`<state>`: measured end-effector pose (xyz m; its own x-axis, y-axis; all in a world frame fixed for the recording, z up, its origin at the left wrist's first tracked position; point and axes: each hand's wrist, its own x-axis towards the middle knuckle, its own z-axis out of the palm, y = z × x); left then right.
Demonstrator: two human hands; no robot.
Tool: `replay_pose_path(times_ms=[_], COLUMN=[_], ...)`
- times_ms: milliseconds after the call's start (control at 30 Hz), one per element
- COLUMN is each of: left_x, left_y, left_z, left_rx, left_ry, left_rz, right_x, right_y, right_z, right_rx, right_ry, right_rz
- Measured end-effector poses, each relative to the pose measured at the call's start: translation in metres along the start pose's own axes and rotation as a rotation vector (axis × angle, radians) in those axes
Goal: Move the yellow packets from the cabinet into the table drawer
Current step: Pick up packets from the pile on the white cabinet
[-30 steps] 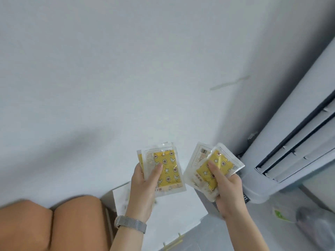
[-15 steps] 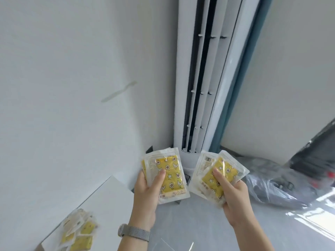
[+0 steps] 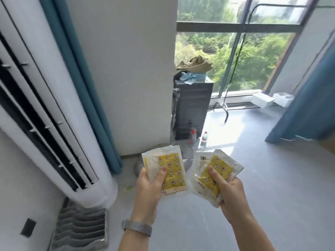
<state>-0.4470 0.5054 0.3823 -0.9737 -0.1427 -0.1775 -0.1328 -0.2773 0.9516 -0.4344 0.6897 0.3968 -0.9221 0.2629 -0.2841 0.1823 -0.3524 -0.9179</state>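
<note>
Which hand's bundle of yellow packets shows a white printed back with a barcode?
The right hand: its packets are fanned, exposing a white barcoded back. The left hand holds packets showing only the yellow patterned front.

Packets (image 3: 167, 172) were yellow with star and moon prints, edged in clear film. Curtain (image 3: 85, 84) was teal; floor (image 3: 272, 178) grey; watch band (image 3: 136, 227) silver mesh.

Yellow packets (image 3: 171, 173): glossy clear plastic film. Watch band (image 3: 138, 226): woven metal mesh. Floor (image 3: 272, 178): smooth, grey. Curtain (image 3: 85, 87): blue cloth.
</note>
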Motion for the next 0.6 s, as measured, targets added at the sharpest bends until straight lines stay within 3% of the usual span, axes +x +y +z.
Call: replay_pose_path(times_ms=[267, 600], left_x=[0.001, -0.043], left_y=[-0.017, -0.055], left_z=[0.09, 0.156], left_rx=[0.063, 0.178], left_ry=[-0.475, -0.888], left_rz=[-0.112, -0.229], right_x=[-0.047, -0.13], right_y=[-0.014, 0.013], right_z=[-0.091, -0.149], right_rx=[0.175, 0.371], right_ry=[0.432, 0.858], right_rz=[-0.139, -0.246])
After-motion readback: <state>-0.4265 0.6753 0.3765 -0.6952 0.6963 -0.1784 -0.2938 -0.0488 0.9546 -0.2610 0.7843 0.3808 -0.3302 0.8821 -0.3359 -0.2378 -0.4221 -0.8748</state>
